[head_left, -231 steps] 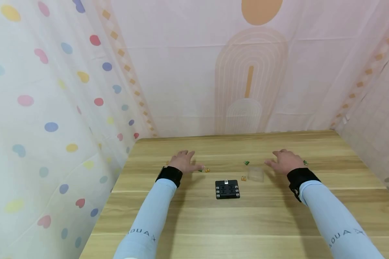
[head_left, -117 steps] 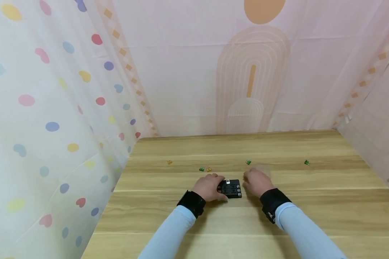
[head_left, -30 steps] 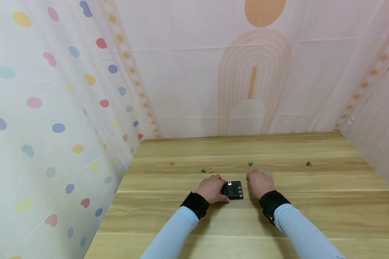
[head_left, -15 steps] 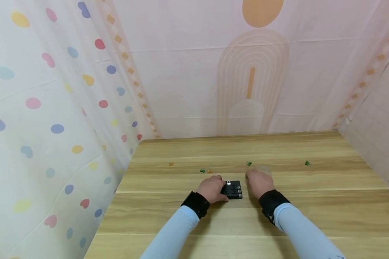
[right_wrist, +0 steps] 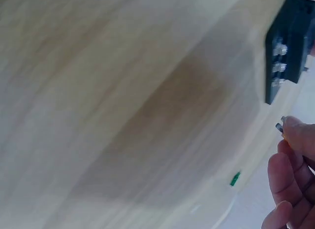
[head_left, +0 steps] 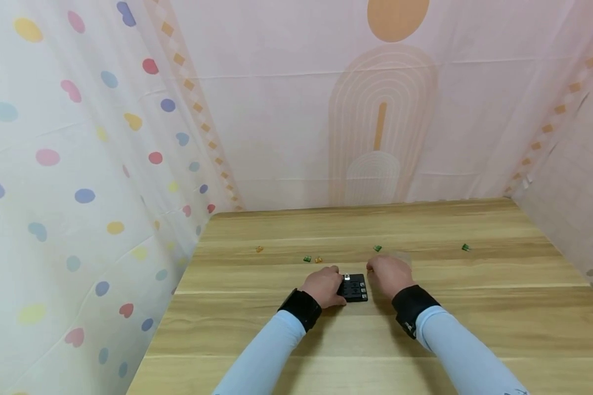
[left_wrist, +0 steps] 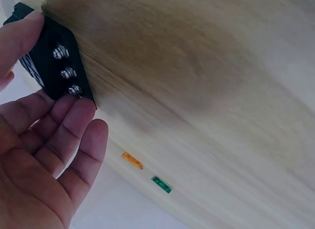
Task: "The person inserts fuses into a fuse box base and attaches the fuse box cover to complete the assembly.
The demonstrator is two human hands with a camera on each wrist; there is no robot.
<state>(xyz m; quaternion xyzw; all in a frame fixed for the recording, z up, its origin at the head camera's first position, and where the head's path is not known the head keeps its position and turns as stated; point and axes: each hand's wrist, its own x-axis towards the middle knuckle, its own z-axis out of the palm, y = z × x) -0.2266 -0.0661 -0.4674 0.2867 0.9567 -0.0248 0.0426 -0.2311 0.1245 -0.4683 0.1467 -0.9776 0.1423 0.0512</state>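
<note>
A black fuse block (head_left: pixel 356 288) with silver screw terminals along its edges lies on the wooden table. My left hand (head_left: pixel 322 286) grips its left side; in the left wrist view the thumb is on one face and fingertips sit at the lower end. Just right of the block, my right hand (head_left: pixel 390 276) pinches a small blade fuse (right_wrist: pixel 280 128) between thumb and finger. Its two metal prongs stick out toward the block and a bit of orange shows; the rest is hidden by the fingers. The prongs are apart from the block.
Behind the left hand lie a green fuse (head_left: pixel 307 259) and an orange fuse (head_left: pixel 318 260), with another orange fuse (head_left: pixel 259 249) farther left. Green fuses lie beyond the right hand (head_left: pixel 378 248) and far right (head_left: pixel 466 247). A clear cover (head_left: pixel 403 257) is partly behind the right hand.
From hovering spread over the table, the left hand came to grip the fuse block and the right hand took the orange fuse beside it. Lately the right hand shifted slightly toward the block.
</note>
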